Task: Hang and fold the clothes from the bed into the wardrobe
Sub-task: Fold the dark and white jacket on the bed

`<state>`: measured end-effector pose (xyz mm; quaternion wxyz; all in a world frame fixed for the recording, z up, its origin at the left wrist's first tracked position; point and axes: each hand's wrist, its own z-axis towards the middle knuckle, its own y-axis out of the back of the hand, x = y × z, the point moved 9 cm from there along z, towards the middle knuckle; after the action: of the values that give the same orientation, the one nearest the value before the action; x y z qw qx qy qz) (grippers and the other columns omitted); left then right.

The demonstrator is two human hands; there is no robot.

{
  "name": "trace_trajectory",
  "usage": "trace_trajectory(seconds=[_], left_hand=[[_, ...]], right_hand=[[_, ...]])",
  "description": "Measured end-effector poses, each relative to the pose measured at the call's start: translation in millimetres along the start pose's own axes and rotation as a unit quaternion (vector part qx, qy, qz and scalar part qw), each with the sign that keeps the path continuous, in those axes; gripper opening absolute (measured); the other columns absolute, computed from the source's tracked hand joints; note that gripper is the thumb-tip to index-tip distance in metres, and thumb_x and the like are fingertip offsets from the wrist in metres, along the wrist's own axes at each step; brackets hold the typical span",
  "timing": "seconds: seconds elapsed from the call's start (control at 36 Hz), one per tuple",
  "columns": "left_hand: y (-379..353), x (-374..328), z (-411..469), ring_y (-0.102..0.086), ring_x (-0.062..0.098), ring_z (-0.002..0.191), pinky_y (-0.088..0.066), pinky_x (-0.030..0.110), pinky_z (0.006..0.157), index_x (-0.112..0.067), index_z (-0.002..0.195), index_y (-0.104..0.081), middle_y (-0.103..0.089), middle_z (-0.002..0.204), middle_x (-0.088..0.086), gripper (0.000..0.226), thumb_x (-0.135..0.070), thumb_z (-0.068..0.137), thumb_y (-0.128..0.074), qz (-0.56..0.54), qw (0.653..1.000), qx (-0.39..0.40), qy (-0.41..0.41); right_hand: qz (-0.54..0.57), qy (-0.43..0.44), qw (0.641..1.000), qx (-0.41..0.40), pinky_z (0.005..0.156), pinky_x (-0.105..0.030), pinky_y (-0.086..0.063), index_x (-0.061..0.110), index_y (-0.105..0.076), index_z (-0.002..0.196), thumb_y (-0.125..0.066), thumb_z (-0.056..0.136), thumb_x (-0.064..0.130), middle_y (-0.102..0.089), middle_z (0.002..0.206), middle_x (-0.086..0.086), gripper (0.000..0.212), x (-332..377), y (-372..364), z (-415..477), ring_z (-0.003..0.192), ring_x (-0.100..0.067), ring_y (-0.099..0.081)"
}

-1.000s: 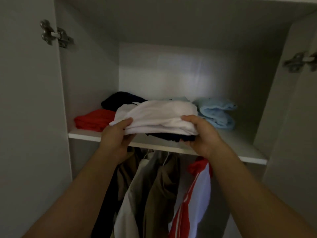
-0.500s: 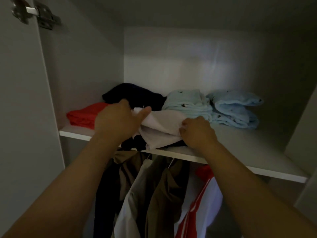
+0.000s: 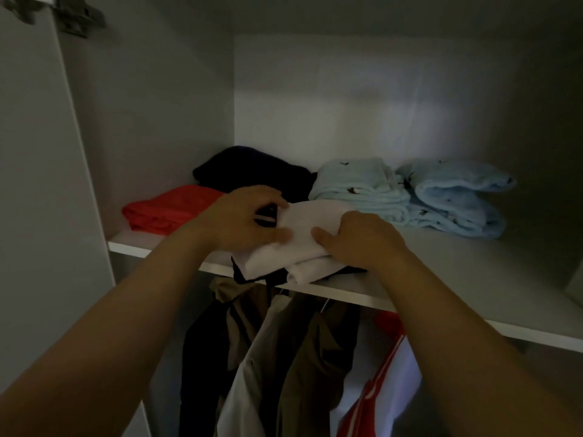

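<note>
A folded white garment [image 3: 299, 244] with dark trim lies on the front edge of the wardrobe shelf [image 3: 473, 279], partly overhanging it. My left hand [image 3: 246, 219] rests on its left side with fingers curled over the fabric. On the garment's right side sits my right hand [image 3: 359, 241], gripping the cloth, its thumb pressing into a fold. Behind it on the shelf lie a folded red garment [image 3: 167, 209], a dark navy garment [image 3: 249, 171] and two pale blue folded pieces [image 3: 359, 187] [image 3: 457, 200].
Below the shelf hang several clothes: a dark piece [image 3: 202, 357], brown and olive garments [image 3: 315, 357], a white shirt [image 3: 249, 383] and a red-and-white top [image 3: 381, 386]. The open wardrobe door [image 3: 38, 184] stands at the left with a hinge [image 3: 75, 14] near the top.
The white garment went from being held in the air to lying on the shelf edge. Both hands have shifted on top of it, and the view has moved closer to the shelf.
</note>
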<state>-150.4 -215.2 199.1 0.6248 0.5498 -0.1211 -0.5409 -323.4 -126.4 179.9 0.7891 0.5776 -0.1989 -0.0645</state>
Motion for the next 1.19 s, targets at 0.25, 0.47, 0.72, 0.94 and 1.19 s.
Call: trace_trajectory(seconds=[0.25, 0.47, 0.72, 0.94, 1.19], left_hand=[[-37.2, 18.7, -33.8, -0.023, 0.006, 0.147, -0.018, 0.024, 0.115, -0.04, 0.153, -0.029, -0.017, 0.163, -0.016, 0.103, -0.093, 0.065, -0.031, 0.07, 0.99, 0.067, 0.105], [-31.1, 33.7, -37.8, -0.038, 0.035, 0.14, -0.037, 0.054, 0.109, -0.028, 0.153, -0.027, -0.024, 0.16, 0.012, 0.099, -0.091, 0.078, -0.017, 0.2, 0.957, 0.022, 0.211], [-14.7, 44.1, -48.3, -0.028, 0.023, 0.148, -0.021, 0.034, 0.119, -0.035, 0.156, -0.026, -0.02, 0.165, -0.004, 0.064, -0.061, 0.098, -0.039, 0.142, 0.978, 0.0, 0.154], [-28.9, 24.9, -36.5, -0.024, 0.012, 0.148, -0.014, 0.024, 0.117, -0.034, 0.155, -0.027, -0.021, 0.164, -0.004, 0.062, -0.051, 0.099, -0.048, 0.061, 0.992, -0.013, 0.108], [-14.4, 10.1, -35.7, -0.056, 0.022, 0.119, -0.039, 0.026, 0.094, -0.016, 0.137, -0.055, -0.06, 0.134, 0.005, 0.047, -0.04, 0.097, -0.059, 0.071, 0.985, -0.12, 0.098]], right_hand=[[-0.072, 0.017, 0.978, 0.198, 0.087, -0.025, -0.039, 0.003, -0.05, 0.136, -0.046, 0.105, 0.032, -0.054, 0.132, -0.012, 0.043, 39.3, -17.2, 13.1, 0.108, -0.019, -0.05], [-0.036, 0.043, 0.978, 0.203, 0.105, -0.026, -0.029, -0.003, -0.044, 0.14, -0.038, 0.107, 0.012, -0.045, 0.145, -0.016, 0.037, 74.8, -37.5, 45.0, 0.133, -0.028, -0.042], [0.037, 0.099, 0.994, -0.006, 0.066, -0.034, -0.053, 0.003, -0.068, 0.083, -0.05, 0.099, 0.022, -0.065, 0.082, -0.009, 0.03, 77.3, -15.1, 21.6, 0.077, -0.025, -0.063], [0.019, 0.002, 0.997, 0.07, 0.074, -0.024, -0.036, 0.016, -0.044, 0.071, -0.05, 0.099, 0.011, -0.054, 0.09, -0.003, 0.029, 43.8, -40.3, 11.7, 0.084, -0.016, -0.046], [0.066, 0.026, 0.997, -0.016, 0.072, -0.032, -0.042, 0.006, -0.058, 0.102, -0.041, 0.104, 0.018, -0.064, 0.102, -0.013, 0.021, 38.3, -25.6, -9.5, 0.093, -0.025, -0.06]])
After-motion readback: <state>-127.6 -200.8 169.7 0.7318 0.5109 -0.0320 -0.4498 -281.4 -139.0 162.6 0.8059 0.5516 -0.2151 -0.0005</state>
